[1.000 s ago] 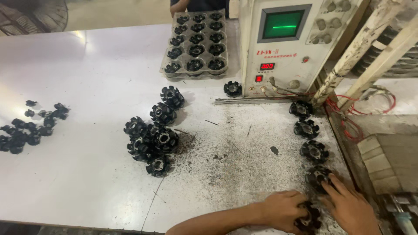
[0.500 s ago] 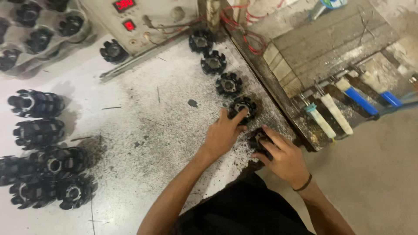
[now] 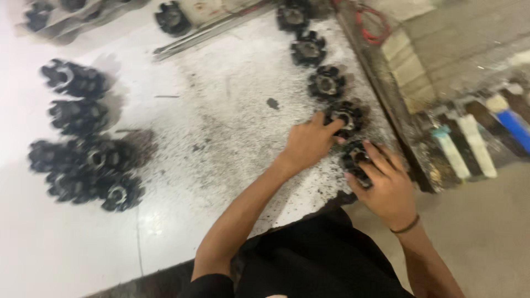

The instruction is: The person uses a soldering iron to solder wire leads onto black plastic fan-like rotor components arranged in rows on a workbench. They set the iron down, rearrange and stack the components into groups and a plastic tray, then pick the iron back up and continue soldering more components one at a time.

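Hands working black toothed rotor parts at the desk [image 3: 221, 127] edge.
Left hand [image 3: 309, 144] fingers rest on one part [image 3: 346, 117]; right hand [image 3: 386, 185] fingers curl around another [image 3: 354, 157]; next likely needs lifting it clear.

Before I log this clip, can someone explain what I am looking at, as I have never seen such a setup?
The picture comes from a camera worn on a person's head, looking down at their own two bare hands; no machine is doing the handling. The left hand touches a black toothed round part on a white, grit-speckled table. The right hand is closed on another such part at the table's edge. Three similar parts form a row beyond them, and a cluster of stacked parts lies to the left. The picture is blurred, so finer detail cannot be told.
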